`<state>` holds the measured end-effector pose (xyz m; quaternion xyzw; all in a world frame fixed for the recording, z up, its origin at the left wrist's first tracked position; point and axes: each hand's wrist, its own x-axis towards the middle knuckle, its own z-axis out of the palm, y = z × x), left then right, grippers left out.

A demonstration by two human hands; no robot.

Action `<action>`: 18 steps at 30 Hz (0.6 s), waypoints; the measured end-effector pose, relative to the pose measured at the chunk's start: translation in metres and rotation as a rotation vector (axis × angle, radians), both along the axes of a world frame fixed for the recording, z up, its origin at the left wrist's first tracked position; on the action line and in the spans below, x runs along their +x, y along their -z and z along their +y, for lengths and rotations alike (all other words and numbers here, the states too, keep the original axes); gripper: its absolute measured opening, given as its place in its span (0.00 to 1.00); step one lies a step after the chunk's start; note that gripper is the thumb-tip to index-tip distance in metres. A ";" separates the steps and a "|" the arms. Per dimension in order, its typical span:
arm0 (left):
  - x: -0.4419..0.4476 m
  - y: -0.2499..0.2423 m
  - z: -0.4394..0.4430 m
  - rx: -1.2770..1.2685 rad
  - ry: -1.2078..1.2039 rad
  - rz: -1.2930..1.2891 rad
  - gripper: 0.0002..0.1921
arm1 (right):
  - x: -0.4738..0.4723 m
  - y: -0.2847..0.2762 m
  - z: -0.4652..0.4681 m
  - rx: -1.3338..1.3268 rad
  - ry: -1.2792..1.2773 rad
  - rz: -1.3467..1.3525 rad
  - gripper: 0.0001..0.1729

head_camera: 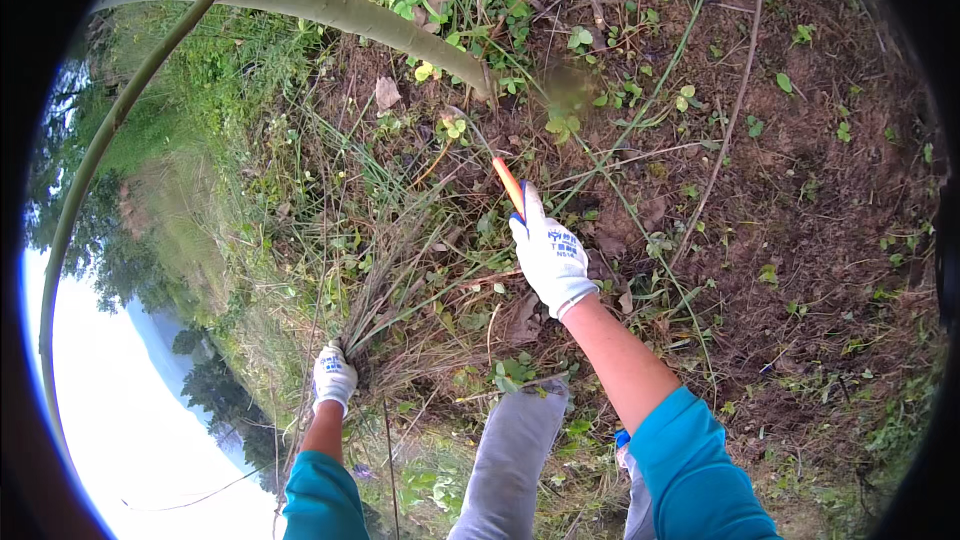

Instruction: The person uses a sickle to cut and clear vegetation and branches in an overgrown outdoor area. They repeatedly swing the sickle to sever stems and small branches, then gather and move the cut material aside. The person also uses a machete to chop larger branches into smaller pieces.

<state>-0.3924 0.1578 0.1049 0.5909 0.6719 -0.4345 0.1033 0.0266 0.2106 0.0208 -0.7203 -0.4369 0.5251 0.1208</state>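
Observation:
My right hand [552, 259], in a white glove with blue print, is closed around the orange handle [508, 184] of what looks like a sickle. Its thin curved metal blade [474, 129] points away from me, close to the foot of a smooth green trunk [360, 15]. Lower down on the left, my gloved left hand [334, 375] grips a bundle of long grass stalks [382, 277]. Those stalks fan out toward the blade over low weeds. Dry leaves lie beneath and beside my right wrist, among them a brown one [526, 321].
A thin side branch [112, 116] bends down the left edge from the trunk. Across the right half runs a long bare stem [731, 116] over brown soil [817, 240]. My grey trouser leg [510, 457] stands at the bottom. Trees and bright sky show at lower left.

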 end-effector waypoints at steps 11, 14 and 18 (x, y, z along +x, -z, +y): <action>0.087 -0.018 -0.034 -0.012 0.412 -0.079 0.12 | 0.107 -0.055 -0.221 -0.253 -0.354 -0.391 0.41; 0.105 -0.016 -0.068 -0.025 0.366 -0.155 0.10 | 0.131 -0.073 -0.274 -0.356 -0.332 -0.372 0.43; 0.147 -0.036 -0.099 -0.059 0.252 -0.155 0.14 | 0.140 -0.088 -0.331 -0.442 -0.225 -0.250 0.40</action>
